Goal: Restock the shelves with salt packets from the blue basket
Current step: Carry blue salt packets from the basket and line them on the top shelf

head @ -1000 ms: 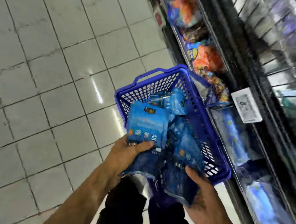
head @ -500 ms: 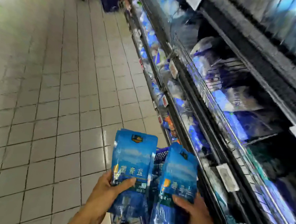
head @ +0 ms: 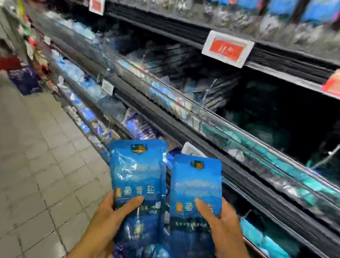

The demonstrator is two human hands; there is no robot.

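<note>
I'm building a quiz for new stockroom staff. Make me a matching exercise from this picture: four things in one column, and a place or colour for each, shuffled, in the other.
Things
1. Left packet
2. Right packet
3. Price tag
4. Floor

Descriptions
A. Red and white, on the upper shelf edge
B. Grey tiles
C. Blue, gripped by the right hand
D. Blue, gripped by the left hand

Pairs: 1-D, 2-C, 3-A, 4-B

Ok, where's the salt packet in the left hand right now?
In the head view, low and centre, the left hand holds its salt packet upright, left of the right hand's packet, before the shelves.
</note>
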